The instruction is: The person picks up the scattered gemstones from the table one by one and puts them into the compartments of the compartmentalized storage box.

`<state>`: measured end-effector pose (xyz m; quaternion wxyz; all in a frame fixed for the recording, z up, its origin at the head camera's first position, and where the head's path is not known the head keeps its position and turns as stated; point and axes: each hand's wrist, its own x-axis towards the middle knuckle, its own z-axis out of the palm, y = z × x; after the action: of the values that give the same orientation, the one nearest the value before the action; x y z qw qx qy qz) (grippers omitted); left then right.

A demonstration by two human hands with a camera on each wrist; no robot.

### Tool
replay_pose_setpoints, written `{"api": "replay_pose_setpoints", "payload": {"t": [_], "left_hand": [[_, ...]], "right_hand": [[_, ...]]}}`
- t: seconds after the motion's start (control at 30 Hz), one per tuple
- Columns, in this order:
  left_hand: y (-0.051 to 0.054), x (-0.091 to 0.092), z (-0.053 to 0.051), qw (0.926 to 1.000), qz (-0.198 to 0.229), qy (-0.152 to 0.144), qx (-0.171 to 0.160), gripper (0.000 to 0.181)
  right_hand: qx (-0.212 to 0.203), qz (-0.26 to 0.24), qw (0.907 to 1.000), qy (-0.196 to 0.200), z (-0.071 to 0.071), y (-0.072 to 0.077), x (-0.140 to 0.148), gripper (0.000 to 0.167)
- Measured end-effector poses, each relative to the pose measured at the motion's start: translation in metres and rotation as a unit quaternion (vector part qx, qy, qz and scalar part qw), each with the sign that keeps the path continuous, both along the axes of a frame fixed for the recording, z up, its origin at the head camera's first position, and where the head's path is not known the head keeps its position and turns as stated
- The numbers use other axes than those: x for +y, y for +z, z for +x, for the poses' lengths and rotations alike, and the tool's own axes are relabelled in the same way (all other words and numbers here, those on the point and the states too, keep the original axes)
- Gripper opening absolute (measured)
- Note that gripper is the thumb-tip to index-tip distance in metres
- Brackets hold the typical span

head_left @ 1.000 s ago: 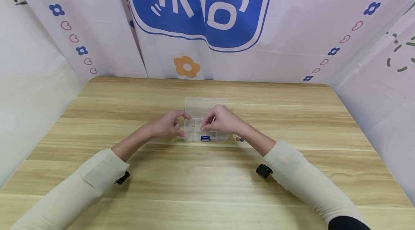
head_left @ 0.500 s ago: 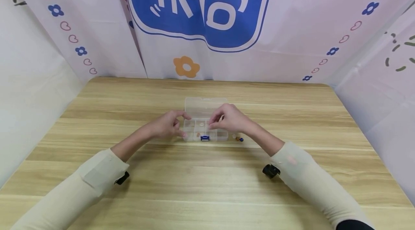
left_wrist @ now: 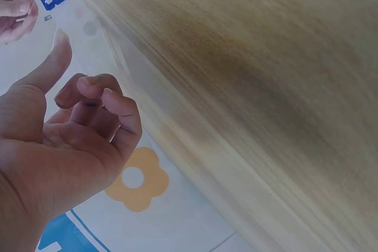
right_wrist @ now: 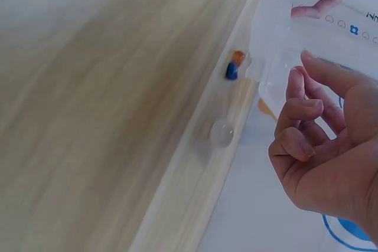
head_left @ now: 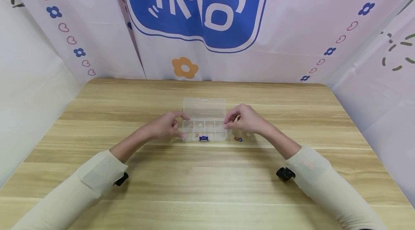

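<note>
A clear plastic compartment box (head_left: 209,125) sits mid-table, its transparent lid (head_left: 204,108) tipped back and a blue latch (head_left: 203,138) at its front. My left hand (head_left: 163,125) holds the box's left end, index finger at the back and thumb at the front corner. Inside lie a clear bead (head_left: 200,125) and a small orange piece (head_left: 197,135). My right hand (head_left: 244,119) hovers at the box's right end, thumb and index fingertips near each other with nothing visible between them. Beside it are an orange bead (right_wrist: 238,57), a blue bead (right_wrist: 232,71) and a clear bead (right_wrist: 222,133).
The wooden table (head_left: 201,179) extends all around the box. Behind it hangs a printed cloth (head_left: 275,43) with a blue emblem, and white cloth walls stand at both sides.
My right hand has moved right, from over the box's middle compartments to its right end, uncovering the clear bead and the orange piece inside. The left hand keeps its place on the box.
</note>
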<state>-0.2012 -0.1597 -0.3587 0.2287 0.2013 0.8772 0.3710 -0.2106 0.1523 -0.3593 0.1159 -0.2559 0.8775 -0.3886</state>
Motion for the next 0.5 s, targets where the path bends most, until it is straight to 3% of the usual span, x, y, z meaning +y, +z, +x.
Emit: {"api": "replay_pose_setpoints", "payload": {"t": [0.5], "left_hand": [[0.000,-0.001,0.001,0.9999,0.009,-0.004,0.002,0.058]], "right_hand": [[-0.022,0.011,0.9993,-0.027,0.002,-0.006,0.029,0.004]]}}
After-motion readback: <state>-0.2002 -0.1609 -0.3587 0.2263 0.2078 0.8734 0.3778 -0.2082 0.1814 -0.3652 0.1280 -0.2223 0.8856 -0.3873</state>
